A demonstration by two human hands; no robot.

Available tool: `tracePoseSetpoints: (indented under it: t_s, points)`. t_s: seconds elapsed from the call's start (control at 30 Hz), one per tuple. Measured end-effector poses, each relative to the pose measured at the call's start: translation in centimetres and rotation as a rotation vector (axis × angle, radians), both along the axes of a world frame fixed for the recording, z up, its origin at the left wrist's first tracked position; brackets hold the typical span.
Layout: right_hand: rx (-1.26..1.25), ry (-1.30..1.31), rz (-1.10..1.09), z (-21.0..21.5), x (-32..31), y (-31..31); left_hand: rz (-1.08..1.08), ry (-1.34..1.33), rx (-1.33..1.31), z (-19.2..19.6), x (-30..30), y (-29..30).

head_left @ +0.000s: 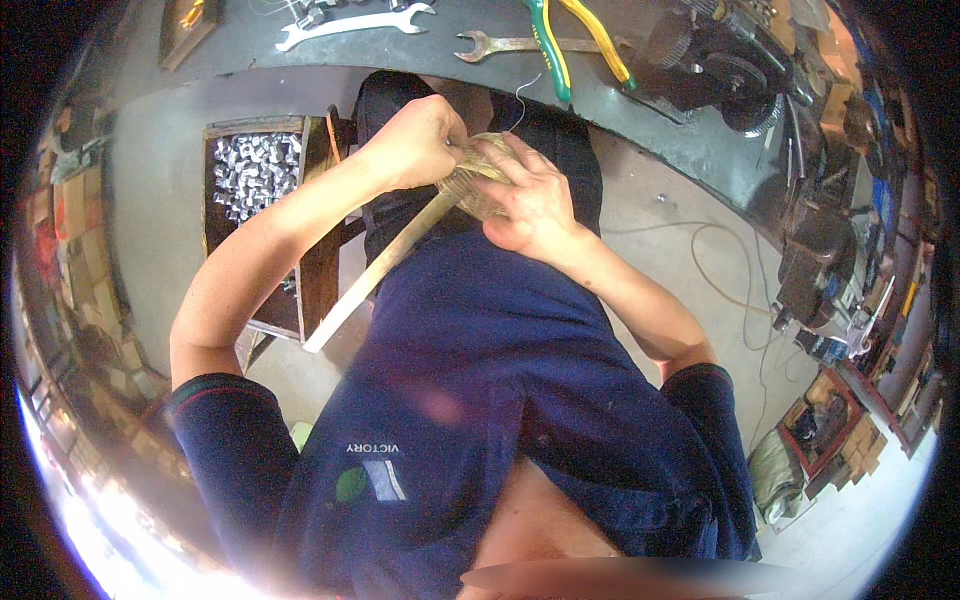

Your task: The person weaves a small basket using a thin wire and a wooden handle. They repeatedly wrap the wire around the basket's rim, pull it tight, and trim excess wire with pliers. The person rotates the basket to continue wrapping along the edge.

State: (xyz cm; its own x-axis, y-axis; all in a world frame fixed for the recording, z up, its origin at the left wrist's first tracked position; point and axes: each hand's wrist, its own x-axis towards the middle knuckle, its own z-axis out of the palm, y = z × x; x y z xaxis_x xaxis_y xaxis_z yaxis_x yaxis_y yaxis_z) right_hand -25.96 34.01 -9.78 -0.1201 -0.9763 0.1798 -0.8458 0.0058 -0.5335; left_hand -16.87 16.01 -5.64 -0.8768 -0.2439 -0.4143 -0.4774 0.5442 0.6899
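Observation:
Over my lap is a tool with a round, tan, ribbed head [462, 184] and a long pale wooden handle [380, 265], which slants down to the left; its exact kind is unclear. My right hand [537, 207] grips the head from the right, its fingers spread across it. At the head's upper left edge, my left hand [425, 143] is closed in a pinch, but what it holds is hidden. A thin wire [521, 100] curls up beyond the head, its lower end lost near my right fingers.
Beyond my knees, a dark workbench [450, 85] bears a silver wrench [355, 27], a rusty wrench [540, 45], green-and-yellow-handled pliers [552, 50] and black gears [738, 78]. On the left stands a wooden box [322, 235] of small metal parts [255, 170]. A cable [700, 245] loops across the floor.

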Motion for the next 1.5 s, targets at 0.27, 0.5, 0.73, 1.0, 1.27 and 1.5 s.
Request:
tracePoseSetpoints:
  t_s: [0.27,0.5,0.73,1.0,1.27,1.5]
  points:
    - [-0.041,-0.029,-0.016,-0.4,0.1,0.1,0.031,0.137,-0.012,-0.9,-0.2,1.3]
    - [-0.077,-0.033,-0.006,-0.8,0.0,0.1,0.094,0.177,0.040,-0.7,1.2,1.6]
    - [-0.106,-0.012,-0.007,-1.1,0.0,0.4,0.080,0.110,0.023,-0.7,1.0,1.4]
    - [-0.086,-0.023,-0.003,-0.8,-0.2,0.2,0.198,0.197,0.271,-1.9,1.1,-0.8]
    - [-0.083,-0.035,0.006,-0.3,0.1,-0.2,0.087,0.286,0.079,-1.8,2.2,0.6]
    - [-0.006,-0.017,0.004,-0.4,-0.5,-0.3,-0.013,0.388,-0.112,-3.6,1.8,0.6]
